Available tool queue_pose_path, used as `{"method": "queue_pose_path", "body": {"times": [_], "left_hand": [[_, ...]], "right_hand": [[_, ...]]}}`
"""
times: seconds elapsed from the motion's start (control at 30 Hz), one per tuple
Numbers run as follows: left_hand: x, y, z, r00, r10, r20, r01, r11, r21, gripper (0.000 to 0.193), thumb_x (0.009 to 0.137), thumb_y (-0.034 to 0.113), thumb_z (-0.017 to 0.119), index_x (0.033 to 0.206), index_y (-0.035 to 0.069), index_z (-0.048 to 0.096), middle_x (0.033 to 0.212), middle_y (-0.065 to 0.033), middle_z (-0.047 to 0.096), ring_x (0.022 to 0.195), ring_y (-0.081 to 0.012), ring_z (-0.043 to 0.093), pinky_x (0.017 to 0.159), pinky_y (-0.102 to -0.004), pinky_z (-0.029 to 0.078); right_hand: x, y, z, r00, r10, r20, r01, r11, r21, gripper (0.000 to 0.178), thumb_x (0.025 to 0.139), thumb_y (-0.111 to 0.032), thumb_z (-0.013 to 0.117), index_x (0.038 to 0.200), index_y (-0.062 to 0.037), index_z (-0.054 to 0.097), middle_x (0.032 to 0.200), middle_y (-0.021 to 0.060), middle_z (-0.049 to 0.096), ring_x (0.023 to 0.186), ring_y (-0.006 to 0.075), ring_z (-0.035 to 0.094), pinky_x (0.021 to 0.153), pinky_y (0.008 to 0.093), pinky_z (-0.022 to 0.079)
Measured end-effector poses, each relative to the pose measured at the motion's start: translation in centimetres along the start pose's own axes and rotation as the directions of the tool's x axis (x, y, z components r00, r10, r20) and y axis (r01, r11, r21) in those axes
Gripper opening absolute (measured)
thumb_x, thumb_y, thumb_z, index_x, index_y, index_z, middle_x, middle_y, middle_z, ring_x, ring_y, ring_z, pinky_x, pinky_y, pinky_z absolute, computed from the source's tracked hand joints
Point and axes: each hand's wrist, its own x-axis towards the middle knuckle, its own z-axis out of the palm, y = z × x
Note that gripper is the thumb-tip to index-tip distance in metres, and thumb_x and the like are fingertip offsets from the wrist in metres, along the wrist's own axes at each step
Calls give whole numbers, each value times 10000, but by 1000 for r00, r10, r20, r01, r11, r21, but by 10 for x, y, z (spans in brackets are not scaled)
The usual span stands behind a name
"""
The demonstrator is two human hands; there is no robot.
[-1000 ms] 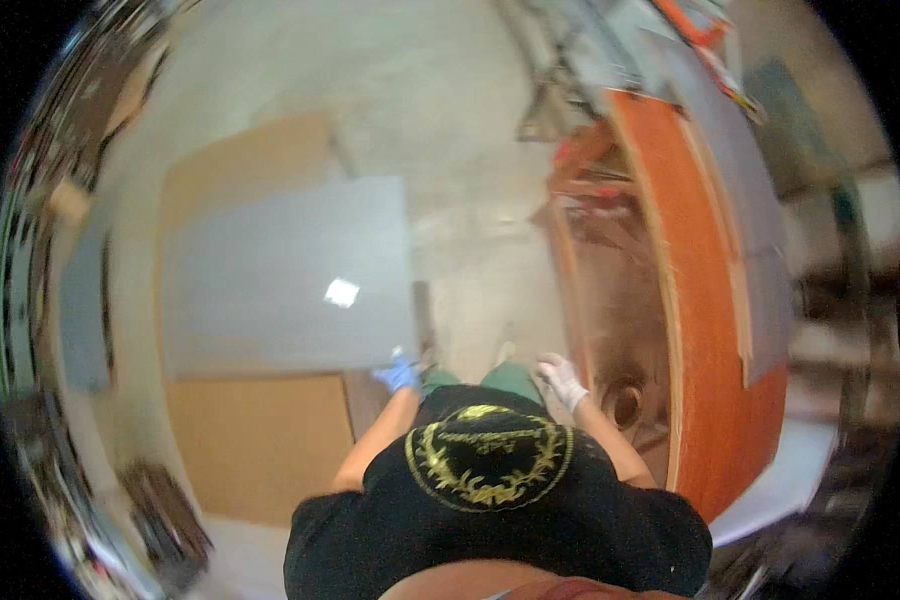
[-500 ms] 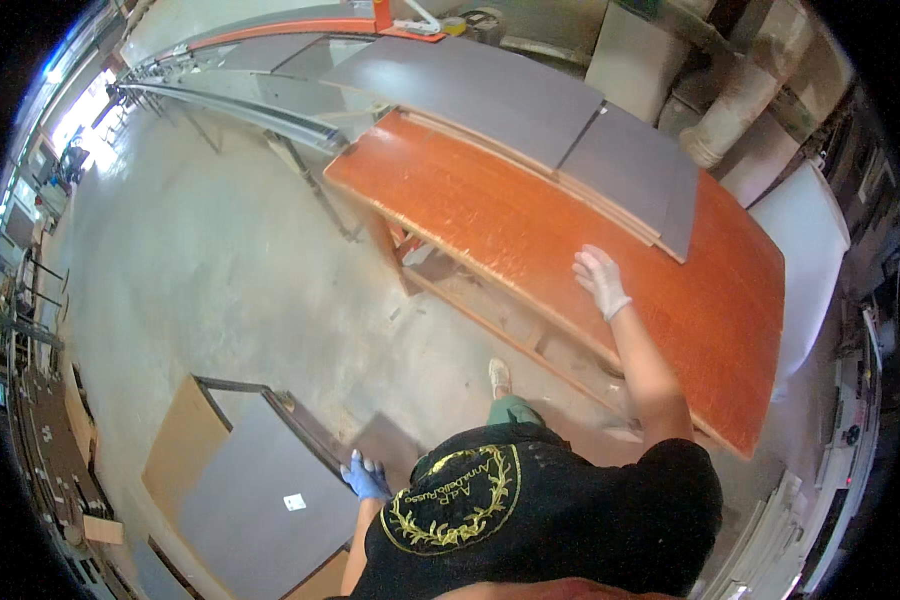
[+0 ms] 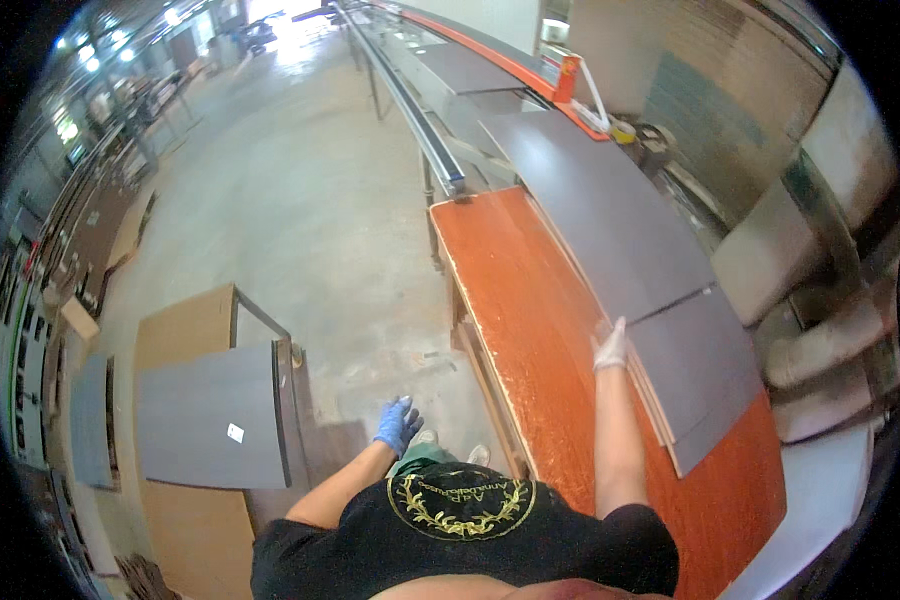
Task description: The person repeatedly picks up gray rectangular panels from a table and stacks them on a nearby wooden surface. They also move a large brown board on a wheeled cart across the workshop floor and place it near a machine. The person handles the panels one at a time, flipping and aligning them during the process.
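Note:
My right hand, in a white glove, reaches out over the orange workbench and rests its fingers on the near edge of a dark grey panel lying on the bench. A second, longer grey panel lies just beyond it, butted against it. My left hand, in a blue glove, hangs at my side above the concrete floor, fingers loosely apart and holding nothing.
A stack of grey and brown boards lies on the floor to my left. A long metal rail runs away from the bench's far end. More boards lean along the left wall. White ducting sits right of the bench.
The view has swung from the floor stack up along the bench. My right hand has moved from the bench's orange top to the grey panel's edge. My left hand stays low at my side.

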Motion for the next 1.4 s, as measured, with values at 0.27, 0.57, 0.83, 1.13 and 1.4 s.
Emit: {"method": "queue_pose_path", "body": {"times": [0.27,0.57,0.83,1.13,1.4], "left_hand": [[20,-3,136,865,-75,496,-31,979,202,495,862,176,560,1295,163,320,752,19,459,602,-100,459,553,-255,437],[84,-66,316,907,-18,421,-287,704,650,609,862,427,461,1300,20,346,998,-111,497,974,-230,447,837,-408,376],[114,-54,297,750,-379,542,238,919,313,709,762,489,595,1297,75,382,1337,-144,398,1228,-354,338,1034,-503,236],[-25,-52,132,790,-356,499,114,885,451,627,709,382,705,1156,-4,495,1026,-161,537,853,-273,574,772,-431,482],[-72,7,7,966,18,260,-73,976,204,359,680,399,724,797,74,625,646,-102,564,511,-168,511,456,-277,426]], "right_hand": [[-115,-5,-92,998,-55,-3,55,997,50,718,861,-521,446,1376,-72,227,1396,168,284,1304,269,267,1062,423,229],[-236,16,-251,935,-131,-331,141,990,4,563,849,-430,530,1261,-65,410,1036,79,493,967,194,474,965,402,320],[-253,-39,-342,914,-128,-386,85,988,-125,311,820,-326,540,991,-67,567,880,30,579,721,143,549,586,316,473],[-173,-144,-362,954,-170,-248,11,843,-538,627,783,-414,571,1215,27,461,1136,144,540,1011,277,522,866,389,426],[-156,-88,-257,957,-224,-185,76,807,-585,634,824,-423,483,1225,65,431,1220,162,487,1078,290,490,912,384,408]]}}
